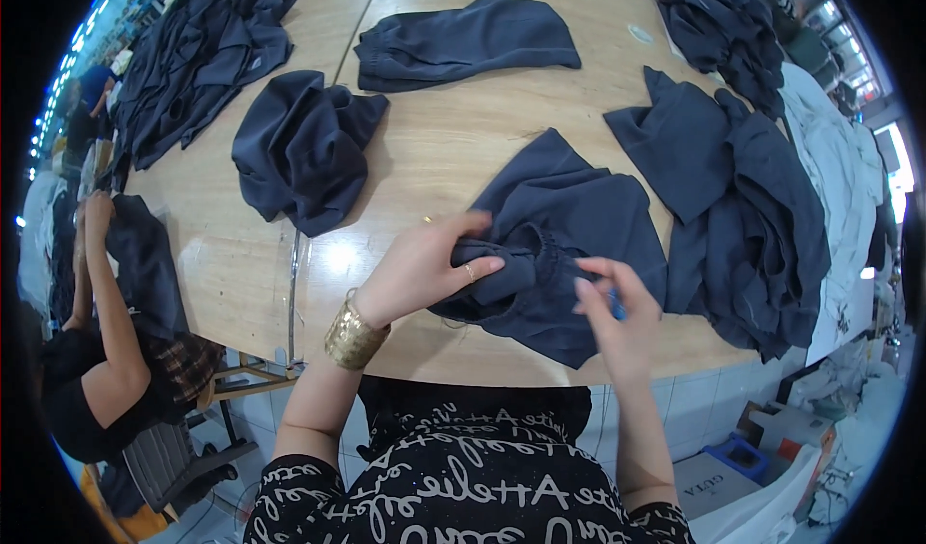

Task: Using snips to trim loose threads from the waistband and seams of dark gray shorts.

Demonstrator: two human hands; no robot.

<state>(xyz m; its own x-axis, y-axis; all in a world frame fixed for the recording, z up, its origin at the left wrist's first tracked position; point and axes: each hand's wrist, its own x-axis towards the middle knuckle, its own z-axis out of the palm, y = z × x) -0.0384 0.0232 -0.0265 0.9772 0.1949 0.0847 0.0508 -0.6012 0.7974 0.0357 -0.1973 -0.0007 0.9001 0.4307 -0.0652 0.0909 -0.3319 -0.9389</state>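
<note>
Left hand [420, 269] clamped on the bunched, elastic-gathered end of a dark navy garment [569, 245], fingers folded over the roll, thumb beneath; a ring on one finger, a wide gold cuff [353, 336] at the wrist. Right hand [612, 303] just beside, at the same gathered end from the other side, fingers pinched together on something small and blue [617, 305] — too blurred to tell what. Hard to say whether those fingertips touch the cloth or hover just off it.

Garment spread on the wooden table [434, 149] directly ahead of both hands, near edge touching them, body fanning away up and to the right. Long axis roughly from the gathered end at the hands toward the far pointed corner. Left hand nearer and already gripping; right hand beside it, slightly lower.

Further out — a crumpled navy piece [304, 149] to the left, well apart; a flat folded navy piece [468, 42] beyond it; a heap of navy garments [752, 206] to the right, just beside the held one; another dark pile [198, 52] at far left. At the left rim, another person's arm [106, 284] raised to a dark cloth of their own.
</note>
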